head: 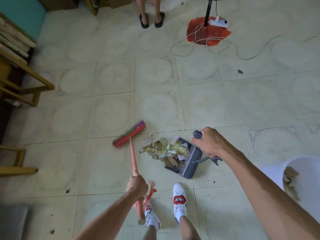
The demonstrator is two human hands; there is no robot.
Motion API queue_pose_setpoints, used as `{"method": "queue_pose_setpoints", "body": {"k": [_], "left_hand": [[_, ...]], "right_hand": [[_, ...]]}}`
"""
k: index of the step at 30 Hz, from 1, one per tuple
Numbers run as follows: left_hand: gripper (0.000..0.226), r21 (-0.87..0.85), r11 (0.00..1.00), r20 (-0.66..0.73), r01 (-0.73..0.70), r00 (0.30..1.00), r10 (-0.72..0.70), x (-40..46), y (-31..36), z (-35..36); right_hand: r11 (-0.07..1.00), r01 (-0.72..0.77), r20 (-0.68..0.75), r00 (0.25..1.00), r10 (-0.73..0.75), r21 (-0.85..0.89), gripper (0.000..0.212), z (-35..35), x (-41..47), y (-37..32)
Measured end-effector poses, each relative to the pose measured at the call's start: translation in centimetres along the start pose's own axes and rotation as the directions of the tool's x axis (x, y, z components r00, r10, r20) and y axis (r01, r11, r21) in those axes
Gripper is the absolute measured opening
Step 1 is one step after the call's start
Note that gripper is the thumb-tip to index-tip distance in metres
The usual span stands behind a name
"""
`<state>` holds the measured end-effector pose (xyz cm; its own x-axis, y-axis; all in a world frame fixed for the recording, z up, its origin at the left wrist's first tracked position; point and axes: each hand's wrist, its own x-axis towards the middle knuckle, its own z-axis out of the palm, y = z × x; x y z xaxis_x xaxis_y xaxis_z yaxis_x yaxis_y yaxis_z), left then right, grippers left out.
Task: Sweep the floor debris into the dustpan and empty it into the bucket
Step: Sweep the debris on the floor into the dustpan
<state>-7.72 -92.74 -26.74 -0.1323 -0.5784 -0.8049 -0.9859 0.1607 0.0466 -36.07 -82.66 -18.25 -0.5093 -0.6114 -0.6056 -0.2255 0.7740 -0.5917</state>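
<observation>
Left hand [137,185] grips the broom [129,138]; right hand [208,142] clasps the dustpan [187,163] handle. Debris [164,149] lies left of the right hand; short strokes, pan edge pressed flat.

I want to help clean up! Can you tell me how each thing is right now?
Broom: held by left hand, head left of the pile.
Dustpan: on floor, handle gripped by right hand.
Debris: partly in pan, partly on tiles.
Bucket: already holds some scraps.
</observation>
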Motion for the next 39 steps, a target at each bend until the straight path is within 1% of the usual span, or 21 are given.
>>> {"method": "queue_pose_setpoints", "body": {"k": [2, 3, 5, 6, 8, 10, 12, 14, 17, 19, 21, 23, 26, 28, 30, 31, 34, 35, 37, 39], "left_hand": [[0.061, 0.076, 0.996, 0.045, -0.038, 0.998, 0.035, -1.0, -0.7, 1.6], [0.060, 0.070, 0.996, 0.087, -0.062, 0.995, 0.056, -1.6, -0.6, 1.6], [0.056, -0.024, 0.995, 0.164, -0.100, 0.981, 0.102, -2.9, 0.2, 0.8], [0.053, -0.104, 0.990, 0.195, -0.093, 0.974, 0.112, -3.6, 0.7, 0.3], [0.046, -0.281, 0.960, 0.279, -0.018, 0.955, 0.099, -4.9, 1.5, -1.3], [0.037, -0.387, 0.920, 0.378, 0.066, 0.921, 0.093, -5.5, 2.1, -3.3], [0.030, -0.398, 0.913, 0.457, 0.091, 0.882, 0.111, -6.1, 2.5, -5.3], [0.025, -0.396, 0.914, 0.519, 0.086, 0.842, 0.146, -6.5, 2.6, -6.6], [0.024, -0.401, 0.913, 0.570, 0.072, 0.800, 0.188, -6.9, 2.5, -7.8], [0.022, -0.408, 0.911, 0.559, 0.063, 0.806, 0.195, -7.3, 2.3, -9.2], [0.031, -0.348, 0.937, 0.510, -0.003, 0.838, 0.192, -7.5, 1.8, -11.3], [0.041, -0.266, 0.961, 0.459, -0.073, 0.867, 0.193, -7.8, 0.7, -13.7], [0.051, -0.241, 0.967, 0.407, -0.083, 0.896, 0.178, -8.3, -0.9, -16.7], [0.063, -0.207, 0.971, 0.357, -0.117, 0.915, 0.186, -8.0, -1.1, -17.6], [0.072, -0.130, 0.978, 0.287, -0.163, 0.938, 0.195, -6.9, -0.2, -16.9], [0.071, -0.073, 0.979, 0.250, -0.190, 0.947, 0.202, -6.1, 0.7, -16.0], [0.055, 0.162, 0.939, 0.160, -0.303, 0.947, 0.278, -3.7, 3.5, -12.0], [0.053, 0.230, 0.917, 0.147, -0.327, 0.943, 0.300, -2.9, 4.3, -10.7], [0.054, 0.300, 0.881, 0.184, -0.366, 0.928, 0.323, -2.2, 5.7, -8.0], [0.050, 0.255, 0.896, 0.278, -0.364, 0.915, 0.292, -2.1, 6.5, -5.3]], "right_hand": [[0.999, 0.030, -0.014, 0.999, -0.030, -0.012, 0.030, 0.1, -0.1, -0.4], [0.999, 0.043, -0.013, 0.999, -0.043, -0.020, 0.029, 0.1, -0.2, -0.6], [0.998, 0.057, -0.017, 0.998, -0.057, -0.032, 0.029, -0.1, -0.4, -1.0], [0.998, 0.060, -0.017, 0.998, -0.061, -0.036, 0.029, -0.2, -0.5, -1.1], [0.998, 0.053, -0.015, 0.998, -0.054, -0.038, 0.030, -0.3, -0.7, -1.2], [0.999, 0.037, -0.035, 0.999, -0.038, -0.038, 0.031, -0.3, -0.8, -1.3], [0.999, 0.024, -0.044, 0.999, -0.026, -0.032, 0.032, -0.4, -0.8, -1.4], [1.000, 0.013, -0.007, 1.000, -0.013, 0.001, 0.032, -0.5, -0.8, -1.3], [0.998, -0.031, -0.007, 0.999, 0.031, 0.053, 0.032, -0.9, -0.9, -0.8], [0.999, -0.041, -0.062, 0.997, 0.043, 0.024, 0.032, -1.2, -1.2, -0.4], [0.998, -0.054, -0.134, 0.990, 0.050, -0.027, 0.031, -1.6, -1.6, -0.1], [0.996, -0.076, -0.175, 0.982, 0.067, -0.046, 0.029, -1.8, -2.1, 0.3], [0.994, -0.105, -0.197, 0.975, 0.102, -0.003, 0.030, -1.9, -2.5, 0.9], [0.993, -0.109, -0.198, 0.974, 0.115, 0.040, 0.033, -2.0, -2.7, 1.4], [0.990, -0.123, -0.193, 0.972, 0.134, 0.072, 0.033, -2.0, -3.1, 2.2], [0.987, -0.132, -0.191, 0.970, 0.147, 0.091, 0.032, -1.9, -3.2, 2.6], [0.982, -0.160, -0.189, 0.966, 0.177, 0.101, 0.030, -2.0, -3.6, 3.6], [0.982, -0.163, -0.190, 0.965, 0.179, 0.098, 0.030, -2.1, -3.7, 3.8], [0.984, -0.149, -0.206, 0.964, 0.167, 0.096, 0.032, -2.1, -3.9, 4.2], [0.987, -0.138, -0.225, 0.962, 0.153, 0.081, 0.037, -1.9, -4.4, 4.6]]}}
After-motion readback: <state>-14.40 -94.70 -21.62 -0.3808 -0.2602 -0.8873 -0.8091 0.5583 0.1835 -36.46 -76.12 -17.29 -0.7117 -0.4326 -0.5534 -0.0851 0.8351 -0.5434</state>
